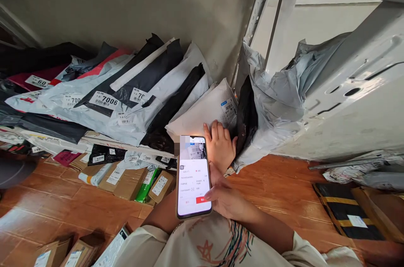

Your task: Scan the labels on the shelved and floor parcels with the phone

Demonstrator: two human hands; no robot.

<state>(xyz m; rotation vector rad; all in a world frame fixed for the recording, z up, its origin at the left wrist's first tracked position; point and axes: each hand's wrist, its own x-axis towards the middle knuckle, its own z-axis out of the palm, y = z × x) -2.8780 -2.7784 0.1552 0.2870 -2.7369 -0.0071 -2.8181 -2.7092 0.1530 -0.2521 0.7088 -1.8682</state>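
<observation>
Stacked poly mailers (pixel 104 90) on shelf at left, w/ cardboard boxes (pixel 126 182) below on tiled floor (pixel 47 199). Centre: phone (pixel 193 176) pinched by right hand (pixel 225 199), thumb on screen. Left hand (pixel 221 145), fingers together, flat on white parcel (pixel 202 113). Grey bags (pixel 277 102), metal rack (pixel 353 90) at right.

The phone (pixel 193 176) hides the left hand's (pixel 221 145) wrist and most of the right hand's (pixel 225 199) fingers. Its screen text is too small to read. Above the left hand, the white bag's (pixel 202 113) label is partly covered by a black bag (pixel 246 115).
</observation>
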